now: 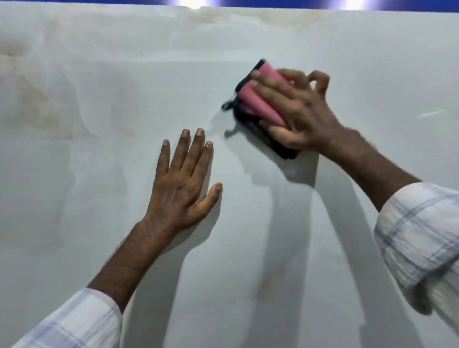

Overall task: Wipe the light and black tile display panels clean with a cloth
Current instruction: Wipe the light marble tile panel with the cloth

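Note:
A light marble-look tile panel (99, 174) fills almost the whole view, with faint beige veins at the left and top. My right hand (295, 109) presses a bunched pink and black cloth (250, 104) flat against the panel, right of centre and fairly high. The hand is slightly blurred. My left hand (181, 183) lies flat on the panel below and left of the cloth, fingers spread, holding nothing. No black panel is in view.
The panel's top edge (248, 8) runs along the top of the view, with a dark blue strip and two bright light glares (191, 3) above it. Both my forearms wear rolled white checked sleeves (419, 243).

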Motion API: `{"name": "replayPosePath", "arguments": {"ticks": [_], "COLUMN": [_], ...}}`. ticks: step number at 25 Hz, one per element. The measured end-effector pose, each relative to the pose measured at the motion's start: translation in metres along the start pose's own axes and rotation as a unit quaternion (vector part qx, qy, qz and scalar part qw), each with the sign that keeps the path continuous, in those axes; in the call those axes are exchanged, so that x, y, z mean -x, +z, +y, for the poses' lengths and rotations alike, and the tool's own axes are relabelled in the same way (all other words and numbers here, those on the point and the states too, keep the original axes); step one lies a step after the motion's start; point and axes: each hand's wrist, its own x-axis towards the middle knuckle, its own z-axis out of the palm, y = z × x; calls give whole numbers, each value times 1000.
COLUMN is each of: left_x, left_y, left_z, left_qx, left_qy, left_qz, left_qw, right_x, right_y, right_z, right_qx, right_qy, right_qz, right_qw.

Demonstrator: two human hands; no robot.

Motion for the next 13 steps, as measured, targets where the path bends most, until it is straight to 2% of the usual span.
{"name": "replayPosePath", "arguments": {"ticks": [2, 6, 9, 13], "left_x": [5, 6, 7, 7], "left_y": [0, 0, 2, 2], "left_z": [1, 2, 2, 3], "left_qx": [0, 2, -1, 3], "left_qy": [-2, -4, -6, -9], "left_qz": [2, -2, -2, 2], "left_qw": [1000, 1000, 1000, 1000], "right_x": [1, -1, -6, -14], "right_y": [1, -5, -20, -27], "right_z": [5, 3, 5, -23], "right_qx": [0, 23, -8, -42], "right_qy": [96, 73, 67, 122], "right_qz": [18, -36, -83, -164], "right_qw": [995, 996, 994, 978]}}
